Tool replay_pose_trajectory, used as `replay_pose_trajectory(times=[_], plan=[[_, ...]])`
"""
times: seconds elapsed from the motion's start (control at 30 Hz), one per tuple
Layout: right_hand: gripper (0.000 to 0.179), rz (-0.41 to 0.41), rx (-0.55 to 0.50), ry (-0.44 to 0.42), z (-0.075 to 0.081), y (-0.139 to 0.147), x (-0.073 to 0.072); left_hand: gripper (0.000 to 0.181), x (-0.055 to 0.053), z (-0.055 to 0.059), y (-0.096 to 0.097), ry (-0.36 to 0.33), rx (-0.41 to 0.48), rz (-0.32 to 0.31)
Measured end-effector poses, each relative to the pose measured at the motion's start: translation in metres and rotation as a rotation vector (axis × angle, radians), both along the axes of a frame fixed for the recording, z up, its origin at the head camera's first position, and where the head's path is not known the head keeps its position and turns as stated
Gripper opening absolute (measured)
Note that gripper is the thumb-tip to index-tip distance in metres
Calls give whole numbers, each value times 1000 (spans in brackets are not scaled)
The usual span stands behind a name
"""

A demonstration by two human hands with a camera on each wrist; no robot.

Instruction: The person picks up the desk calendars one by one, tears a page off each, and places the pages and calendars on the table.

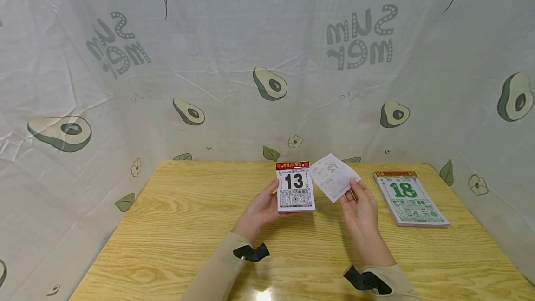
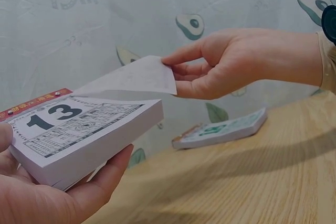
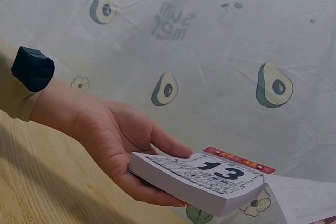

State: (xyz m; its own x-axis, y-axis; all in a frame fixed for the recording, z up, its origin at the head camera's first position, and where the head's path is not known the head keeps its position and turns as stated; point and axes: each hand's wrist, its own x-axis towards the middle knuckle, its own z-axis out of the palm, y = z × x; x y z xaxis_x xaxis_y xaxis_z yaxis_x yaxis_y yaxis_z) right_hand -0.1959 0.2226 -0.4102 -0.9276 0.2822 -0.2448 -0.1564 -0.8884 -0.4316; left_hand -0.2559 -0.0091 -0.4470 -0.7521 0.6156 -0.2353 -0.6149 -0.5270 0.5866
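Sleeves (image 1: 219,266): beige, reach in from the near side, with a black device (image 1: 252,253) at each wrist.
Left hand (image 1: 262,208): grips the 13 calendar (image 1: 296,194) from its left side, thumb along the edge, fingers underneath.
Right hand (image 1: 362,206): pinches a thin sheet (image 1: 332,178) by its right end, between thumb and fingers.
13 calendar: sits face up above the wood-grained table (image 1: 188,199), red header at the far end.
Thin sheet: tilts up, faint reversed 12 showing, left corner close by the red header; cannot tell whether attached.
18 calendar (image 1: 411,199): rests flat on the table, green-printed, right of the right hand.
Cloth (image 1: 234,27): hangs behind, printed with avocados and reversed "summer" lettering.
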Motion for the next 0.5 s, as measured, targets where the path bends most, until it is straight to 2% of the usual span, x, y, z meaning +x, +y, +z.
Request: replay_pose_trajectory(times=[0.27,0.5], plan=[[11,-23,2,-23,0,1,0,46,0,1,-1,5,-7,-17],[15,-33,2,-7,0,1,-1,47,-1,1,-3,6,7,-18]])
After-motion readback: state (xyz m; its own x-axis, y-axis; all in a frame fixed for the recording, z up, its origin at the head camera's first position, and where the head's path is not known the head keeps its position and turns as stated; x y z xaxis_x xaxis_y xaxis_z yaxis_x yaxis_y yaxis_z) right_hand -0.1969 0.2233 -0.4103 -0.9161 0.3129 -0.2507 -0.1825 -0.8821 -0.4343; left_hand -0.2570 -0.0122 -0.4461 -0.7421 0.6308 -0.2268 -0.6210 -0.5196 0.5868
